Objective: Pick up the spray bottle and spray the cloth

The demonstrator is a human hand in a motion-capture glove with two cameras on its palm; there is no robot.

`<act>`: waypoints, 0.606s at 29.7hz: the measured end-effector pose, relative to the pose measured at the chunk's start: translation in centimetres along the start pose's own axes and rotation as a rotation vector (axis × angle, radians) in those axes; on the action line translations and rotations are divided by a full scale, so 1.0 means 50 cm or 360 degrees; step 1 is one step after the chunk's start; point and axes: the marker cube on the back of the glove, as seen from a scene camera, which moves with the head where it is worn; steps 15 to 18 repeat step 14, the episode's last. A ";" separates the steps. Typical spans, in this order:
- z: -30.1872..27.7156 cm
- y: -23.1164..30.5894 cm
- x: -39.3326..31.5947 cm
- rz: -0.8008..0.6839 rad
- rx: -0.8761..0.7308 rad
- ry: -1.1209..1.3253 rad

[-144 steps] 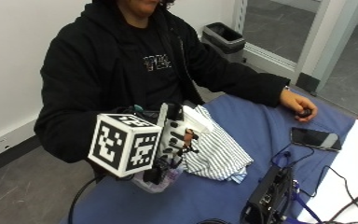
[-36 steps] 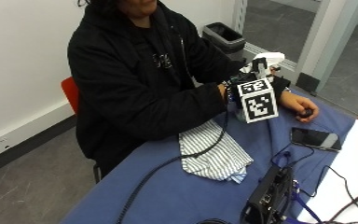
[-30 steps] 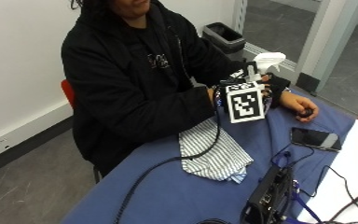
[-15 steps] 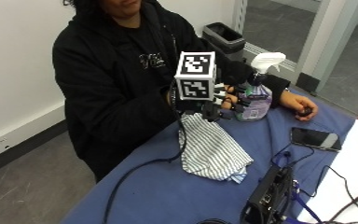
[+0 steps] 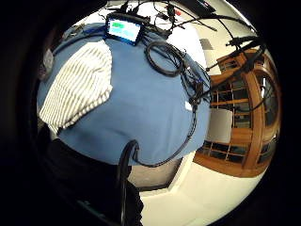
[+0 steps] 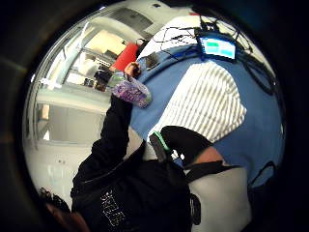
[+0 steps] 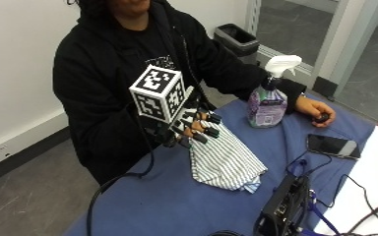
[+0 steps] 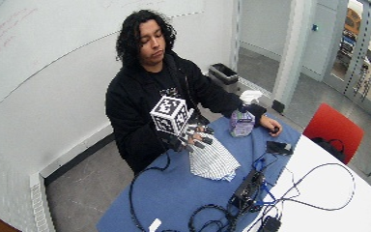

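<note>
**Bright, even room light with soft shadows**

Daylight comes in through the glazed doors (image 8: 359, 58) beyond the table's far end (no lamp shows anywhere). The blue table (image 7: 176, 206) is evenly lit. The cloth (image 7: 225, 160) casts only a thin, soft shadow along its edge toward the table's near end. The white head of the spray bottle (image 7: 267, 101) catches the light. A small screen (image 5: 124, 29) glows on the table, and the white tabletop (image 8: 340, 203) beside the blue looks washed bright.
</note>
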 end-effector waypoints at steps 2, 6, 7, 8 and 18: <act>0.009 -0.011 -0.002 0.0059 0.0017 -0.0027; 0.016 -0.002 0.016 0.0099 0.0002 -0.0044; 0.014 0.012 0.029 0.0085 -0.0021 -0.0038; 0.013 0.021 0.038 0.0076 -0.0037 -0.0034; 0.014 0.028 0.050 0.0077 -0.0057 -0.0042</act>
